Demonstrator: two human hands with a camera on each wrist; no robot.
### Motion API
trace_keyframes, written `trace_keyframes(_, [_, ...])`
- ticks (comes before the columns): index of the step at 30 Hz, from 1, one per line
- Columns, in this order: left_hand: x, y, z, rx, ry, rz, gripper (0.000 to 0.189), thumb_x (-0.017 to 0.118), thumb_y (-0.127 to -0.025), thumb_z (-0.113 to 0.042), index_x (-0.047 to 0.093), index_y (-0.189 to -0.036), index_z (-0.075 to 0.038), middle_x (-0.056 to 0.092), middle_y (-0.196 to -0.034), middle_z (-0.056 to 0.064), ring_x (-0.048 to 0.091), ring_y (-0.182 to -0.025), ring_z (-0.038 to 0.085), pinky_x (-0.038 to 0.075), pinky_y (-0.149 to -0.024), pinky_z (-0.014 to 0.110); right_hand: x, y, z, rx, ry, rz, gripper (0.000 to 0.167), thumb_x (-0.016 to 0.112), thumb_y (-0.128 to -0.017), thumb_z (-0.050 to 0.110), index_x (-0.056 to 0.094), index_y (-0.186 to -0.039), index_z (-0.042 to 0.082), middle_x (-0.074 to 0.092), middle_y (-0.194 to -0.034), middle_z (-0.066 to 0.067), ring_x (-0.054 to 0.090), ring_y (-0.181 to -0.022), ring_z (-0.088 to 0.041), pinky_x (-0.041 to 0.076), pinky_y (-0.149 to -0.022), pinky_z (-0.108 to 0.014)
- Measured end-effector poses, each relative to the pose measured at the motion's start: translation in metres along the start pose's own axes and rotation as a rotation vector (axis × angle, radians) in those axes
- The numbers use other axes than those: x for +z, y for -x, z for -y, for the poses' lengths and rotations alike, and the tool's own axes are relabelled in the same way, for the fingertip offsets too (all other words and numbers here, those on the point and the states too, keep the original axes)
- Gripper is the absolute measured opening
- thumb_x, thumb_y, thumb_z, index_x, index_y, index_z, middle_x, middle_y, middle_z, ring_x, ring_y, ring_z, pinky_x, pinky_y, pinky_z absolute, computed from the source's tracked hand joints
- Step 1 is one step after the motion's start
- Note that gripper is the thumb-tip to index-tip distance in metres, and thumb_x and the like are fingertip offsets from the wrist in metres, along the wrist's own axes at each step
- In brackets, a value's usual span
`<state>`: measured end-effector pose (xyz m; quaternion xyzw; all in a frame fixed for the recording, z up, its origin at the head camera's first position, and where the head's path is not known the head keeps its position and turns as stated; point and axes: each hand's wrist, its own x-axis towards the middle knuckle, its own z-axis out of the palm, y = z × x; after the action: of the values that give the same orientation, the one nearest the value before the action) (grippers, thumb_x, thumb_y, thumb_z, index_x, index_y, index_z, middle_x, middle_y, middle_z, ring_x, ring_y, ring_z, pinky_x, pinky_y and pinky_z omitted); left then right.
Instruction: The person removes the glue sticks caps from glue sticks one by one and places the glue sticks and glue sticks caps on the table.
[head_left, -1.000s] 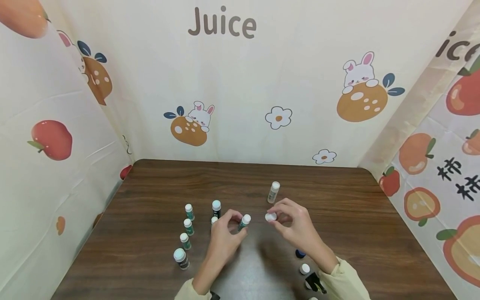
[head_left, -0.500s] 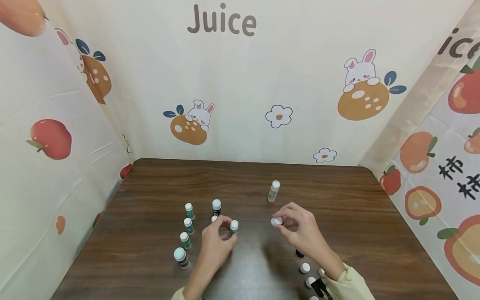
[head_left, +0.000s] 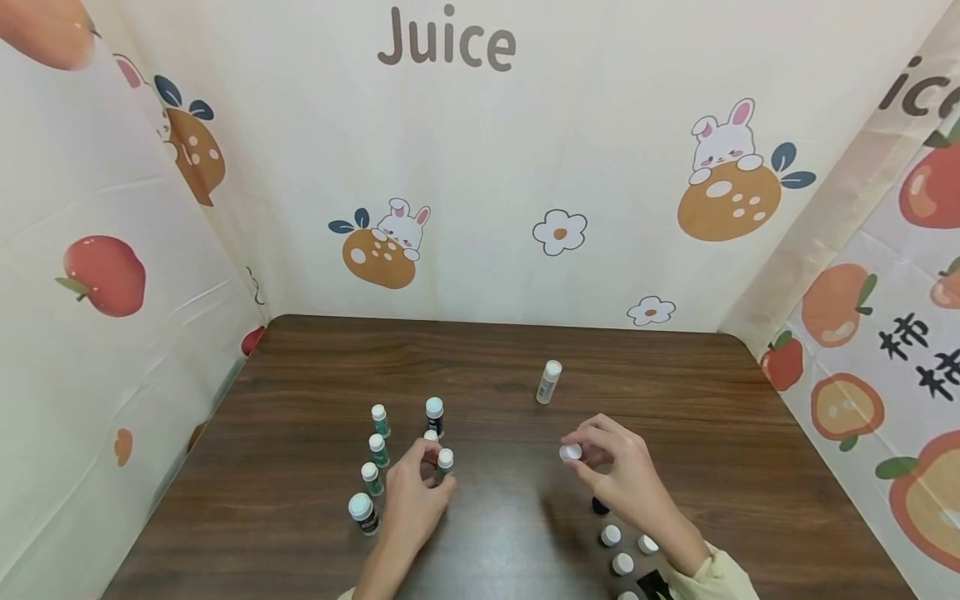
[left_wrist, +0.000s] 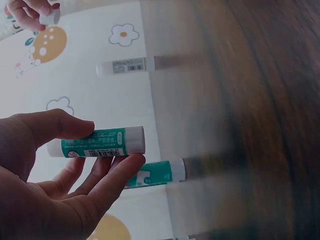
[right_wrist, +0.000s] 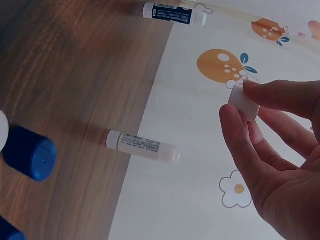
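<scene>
My left hand [head_left: 414, 492] pinches a green-labelled glue stick [left_wrist: 95, 144] between thumb and fingers. It is upright with its white end on top in the head view. Close behind stands another green glue stick [left_wrist: 154, 173], mostly hidden by the hand in the head view. Over the right half of the table, my right hand [head_left: 626, 471] pinches a small white cap [right_wrist: 244, 101] between thumb and fingertips, apart from the tabletop. Beyond that hand a white-labelled glue stick [head_left: 549, 383] stands upright.
Left of my left hand stands a column of green glue sticks [head_left: 377, 450], with a larger dark one [head_left: 363, 514] nearest. Another dark glue stick [head_left: 434, 415] is behind the hand. Several white caps [head_left: 611, 535] and a dark blue cap [right_wrist: 31, 153] lie near my right forearm.
My left hand has moved left with the green glue stick, towards the standing ones. My right hand has drawn right and slightly nearer with the white cap, so the hands are farther apart.
</scene>
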<state>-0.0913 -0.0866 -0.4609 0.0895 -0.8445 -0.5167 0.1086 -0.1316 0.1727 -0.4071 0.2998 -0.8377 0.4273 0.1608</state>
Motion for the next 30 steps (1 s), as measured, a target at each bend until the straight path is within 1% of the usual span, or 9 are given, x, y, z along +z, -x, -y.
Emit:
trace_keyframes(6, [0.0,-0.002,0.011,-0.03,-0.042,-0.01,0.027,0.068,-0.069,0.004,0.059,-0.093,-0.005,0.061,-0.086,0.005,0.062,-0.084,0.02,0.056,-0.072,0.036,-0.005,0.009,-0.009,0.015,0.003,0.017,0.037,0.079,-0.064,-0.012,0.07,-0.087,0.015,0.059,-0.086,0.005,0.058,-0.067,-0.01,0.052,-0.056,-0.018])
trace_keyframes(12, [0.0,-0.004,0.02,-0.038,-0.07,-0.032,0.026,0.067,-0.069,0.004,0.058,-0.092,-0.004,0.062,-0.085,0.006,0.062,-0.083,0.02,0.055,-0.071,0.035,-0.009,0.016,-0.013,0.047,-0.003,0.019,0.038,0.078,-0.064,-0.012,0.07,-0.087,0.016,0.059,-0.086,0.006,0.057,-0.068,-0.01,0.052,-0.055,-0.019])
trace_keyframes(17, [0.0,-0.004,0.024,-0.037,-0.071,-0.047,0.026,0.066,-0.068,0.005,0.058,-0.091,-0.004,0.062,-0.084,0.006,0.062,-0.081,0.019,0.054,-0.069,0.032,-0.009,0.02,-0.015,0.052,0.008,0.022,0.039,0.077,-0.064,-0.013,0.069,-0.088,0.018,0.059,-0.086,0.006,0.057,-0.068,-0.01,0.051,-0.054,-0.019])
trace_keyframes(21, [0.001,-0.003,0.024,-0.027,-0.059,-0.052,0.027,0.066,-0.067,0.006,0.059,-0.092,-0.004,0.062,-0.085,0.005,0.062,-0.082,0.019,0.054,-0.07,0.032,-0.01,0.024,-0.014,0.06,0.011,0.013,0.036,0.077,-0.064,-0.013,0.069,-0.086,0.015,0.059,-0.085,0.006,0.056,-0.069,-0.01,0.051,-0.053,-0.019])
trace_keyframes(24, [0.0,-0.002,0.023,-0.019,-0.065,-0.067,0.029,0.066,-0.067,0.007,0.059,-0.092,-0.005,0.061,-0.087,0.006,0.062,-0.084,0.02,0.055,-0.073,0.036,-0.01,0.028,-0.014,0.076,-0.001,0.014,0.033,0.078,-0.065,-0.013,0.069,-0.085,0.012,0.059,-0.084,0.005,0.056,-0.068,-0.011,0.052,-0.053,-0.02])
trace_keyframes(28, [-0.003,0.0,0.016,0.011,-0.072,-0.092,0.031,0.068,-0.067,0.007,0.06,-0.095,-0.005,0.06,-0.09,0.006,0.061,-0.089,0.022,0.055,-0.077,0.039,-0.011,0.036,-0.016,0.093,0.008,0.012,0.033,0.079,-0.063,-0.013,0.069,-0.084,0.01,0.059,-0.083,0.005,0.056,-0.067,-0.012,0.051,-0.052,-0.02])
trace_keyframes(30, [-0.004,0.0,0.012,0.026,-0.074,-0.103,0.031,0.069,-0.068,0.006,0.06,-0.096,-0.005,0.06,-0.092,0.007,0.061,-0.09,0.021,0.055,-0.078,0.038,-0.012,0.041,-0.018,0.105,0.031,0.012,0.033,0.08,-0.062,-0.012,0.068,-0.084,0.011,0.058,-0.082,0.005,0.055,-0.064,-0.01,0.05,-0.051,-0.018])
